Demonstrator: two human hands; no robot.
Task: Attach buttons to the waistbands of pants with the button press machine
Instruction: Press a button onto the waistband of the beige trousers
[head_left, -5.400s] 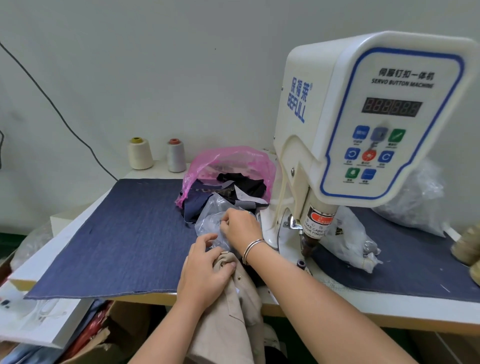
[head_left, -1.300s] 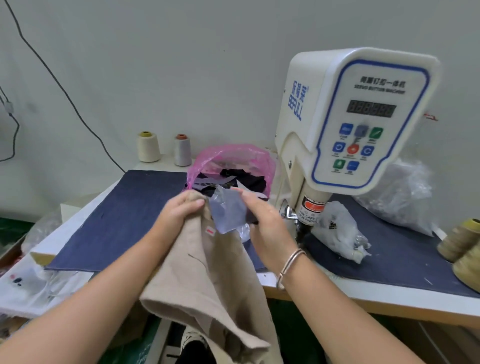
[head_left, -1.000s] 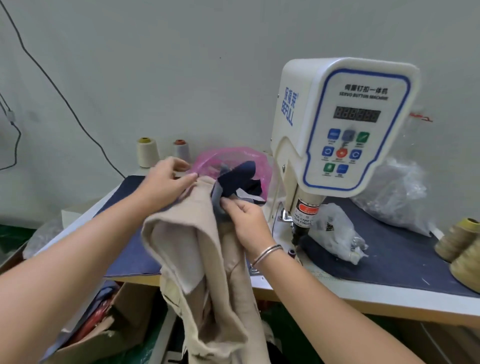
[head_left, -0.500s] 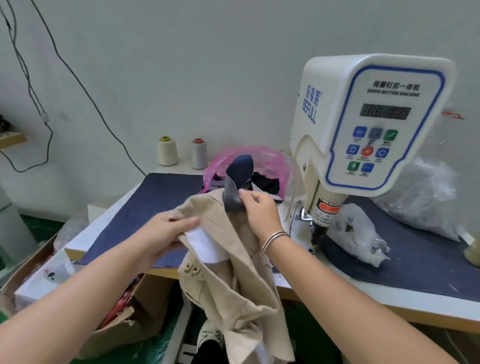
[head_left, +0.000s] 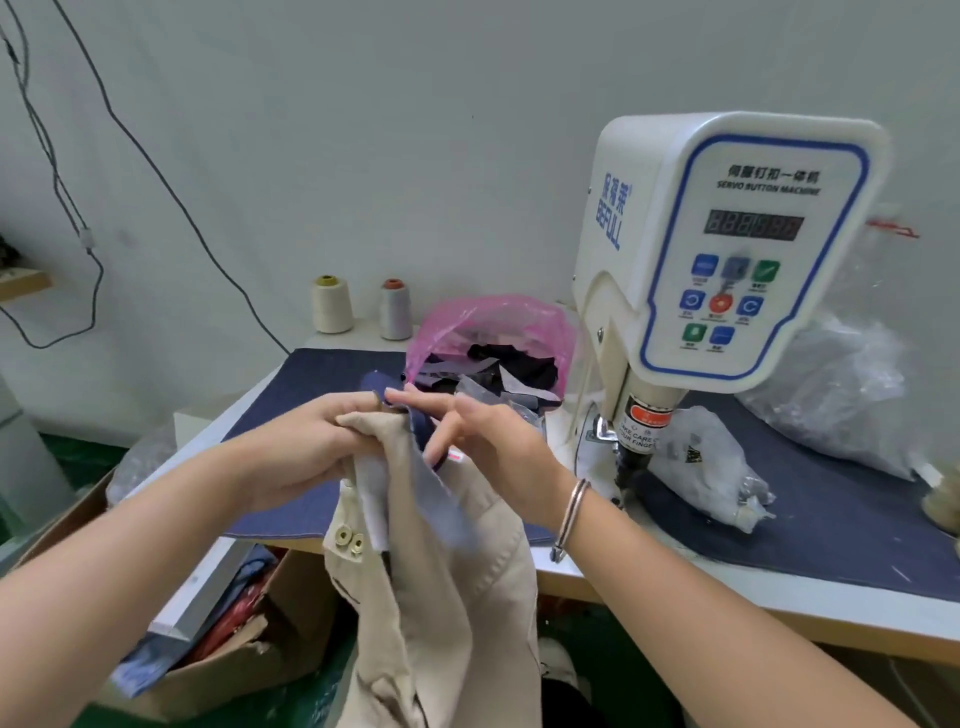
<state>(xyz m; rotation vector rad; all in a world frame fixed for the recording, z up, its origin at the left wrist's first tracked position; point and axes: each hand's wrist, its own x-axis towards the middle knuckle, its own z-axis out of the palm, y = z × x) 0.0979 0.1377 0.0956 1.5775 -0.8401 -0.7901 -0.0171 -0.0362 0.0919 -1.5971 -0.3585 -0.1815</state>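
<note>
Beige pants (head_left: 441, 587) hang off the table's (head_left: 779, 603) front edge, their top bunched in the left hand's (head_left: 306, 447) curled fingers. The right hand (head_left: 483, 441), fingers mostly straight, touches a blurred blue-grey fabric scrap (head_left: 431, 488) against them; whether it pinches is unclear.

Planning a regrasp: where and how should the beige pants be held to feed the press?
Probably pinch the beige cotton pants at the bunched waistband edge the left hand grips, coming from above-left; the rest hangs limp below the table edge, and the white button press machine stands right.
</note>
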